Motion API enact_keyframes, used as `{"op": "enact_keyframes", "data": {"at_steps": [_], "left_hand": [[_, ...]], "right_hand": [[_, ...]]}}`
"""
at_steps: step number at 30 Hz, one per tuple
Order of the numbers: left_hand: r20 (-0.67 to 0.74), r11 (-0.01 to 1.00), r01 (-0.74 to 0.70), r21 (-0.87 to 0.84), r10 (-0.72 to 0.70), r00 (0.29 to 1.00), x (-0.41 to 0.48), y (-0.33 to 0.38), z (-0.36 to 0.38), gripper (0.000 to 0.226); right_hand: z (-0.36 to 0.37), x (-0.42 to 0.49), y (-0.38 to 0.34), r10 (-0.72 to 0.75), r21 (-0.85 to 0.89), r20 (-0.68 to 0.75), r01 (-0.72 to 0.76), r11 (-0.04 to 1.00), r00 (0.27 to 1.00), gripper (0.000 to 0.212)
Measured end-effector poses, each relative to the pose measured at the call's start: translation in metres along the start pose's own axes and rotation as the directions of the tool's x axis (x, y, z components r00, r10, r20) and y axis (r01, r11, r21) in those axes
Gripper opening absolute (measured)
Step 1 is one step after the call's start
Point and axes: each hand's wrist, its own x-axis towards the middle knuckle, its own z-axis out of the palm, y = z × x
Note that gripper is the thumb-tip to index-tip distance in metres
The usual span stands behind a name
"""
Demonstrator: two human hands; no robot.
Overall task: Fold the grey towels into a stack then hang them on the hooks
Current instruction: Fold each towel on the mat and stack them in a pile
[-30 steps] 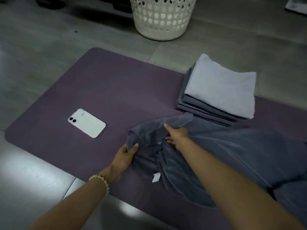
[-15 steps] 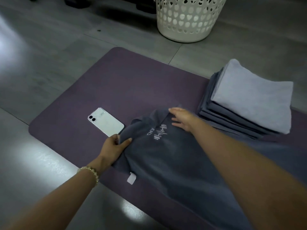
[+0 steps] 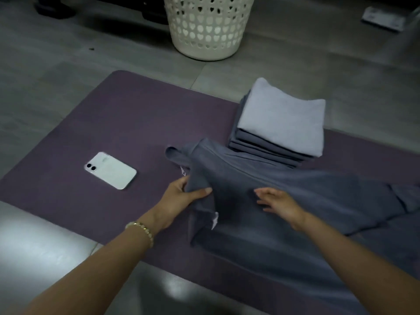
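A dark grey towel (image 3: 284,201) lies spread and rumpled over the right half of the purple mat (image 3: 127,123). My left hand (image 3: 181,196) pinches its left edge and holds that edge lifted, a white label hanging just below. My right hand (image 3: 277,201) rests flat on the middle of the towel with the fingers spread. Behind the towel stands a stack of folded towels (image 3: 281,123), several dark grey ones under a light grey one on top. No hooks are in view.
A white phone (image 3: 111,170) lies face down on the mat to the left of my left hand. A cream perforated laundry basket (image 3: 209,28) stands on the grey floor beyond the mat. A white flat object (image 3: 384,18) lies at the far right.
My left hand has raised the towel's left edge and folded it over toward the right. My right hand came back from the far corner to the towel's middle.
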Motion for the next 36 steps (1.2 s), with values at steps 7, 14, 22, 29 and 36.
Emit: {"op": "enact_keyframes", "data": {"at_steps": [7,14,22,29,36], "left_hand": [[0.206,0.996,-0.089,0.002,0.087,0.975,-0.001,0.011,0.152,0.023],[0.262,0.989,0.000,0.151,-0.040,0.964,0.000,-0.024,0.241,0.009],[0.161,0.932,-0.129,0.340,0.078,0.984,0.002,-0.066,0.259,0.022],[0.156,0.926,-0.303,0.223,0.274,0.949,0.001,-0.051,0.274,0.017],[0.196,0.964,-0.240,0.117,0.214,0.957,0.003,-0.035,0.259,0.054]], "right_hand": [[-0.114,-0.076,0.072,-0.066,0.005,-0.372,0.073,0.997,0.926,0.014],[-0.191,-0.102,0.133,-0.114,-0.565,-0.187,-0.012,0.825,0.976,0.033],[-0.208,-0.084,0.144,-0.119,-0.761,-0.077,0.019,0.649,0.990,0.051],[-0.218,-0.078,0.132,-0.311,-0.906,-0.045,0.092,0.413,0.949,0.029],[-0.198,-0.144,0.064,-0.402,-0.494,0.127,0.409,0.768,0.907,0.014]]}}
